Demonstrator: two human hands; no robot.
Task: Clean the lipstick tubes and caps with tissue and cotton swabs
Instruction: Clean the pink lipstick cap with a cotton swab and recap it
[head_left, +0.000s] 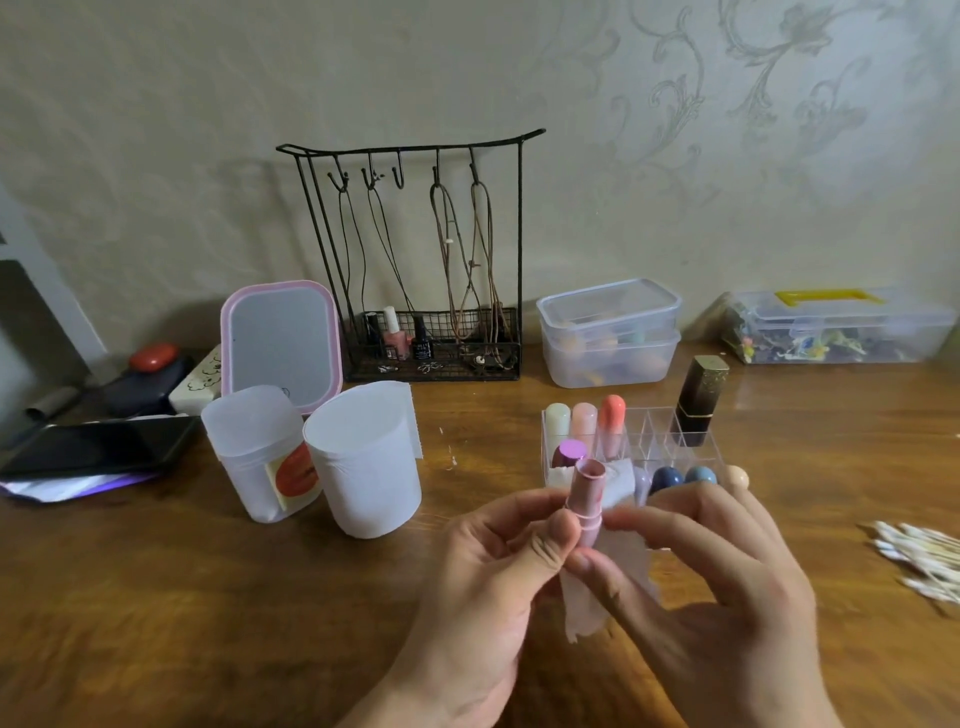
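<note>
My left hand (483, 582) holds an uncapped pink lipstick tube (586, 499) upright by its base, thumb against its side. My right hand (691, 577) pinches a white tissue (592, 597) against the tube's lower part; the tissue hangs down between my hands. Behind them a clear divided organizer (660, 431) holds several lipsticks: pale, pink and coral ones (612, 415) at the back left, a purple one (569, 453), a dark square one with a gold cap (701, 397), and blue ones (667, 478) at the front. A pile of cotton swabs (919, 558) lies at the right edge.
A tissue roll (363, 462) and its translucent cover (254, 452) stand to the left on the wooden table (208, 623). A pink-framed mirror (283, 345), a black wire jewellery rack (415, 260), stacked clear boxes (610, 332), a storage case (841, 327) and a phone (98, 447) line the back.
</note>
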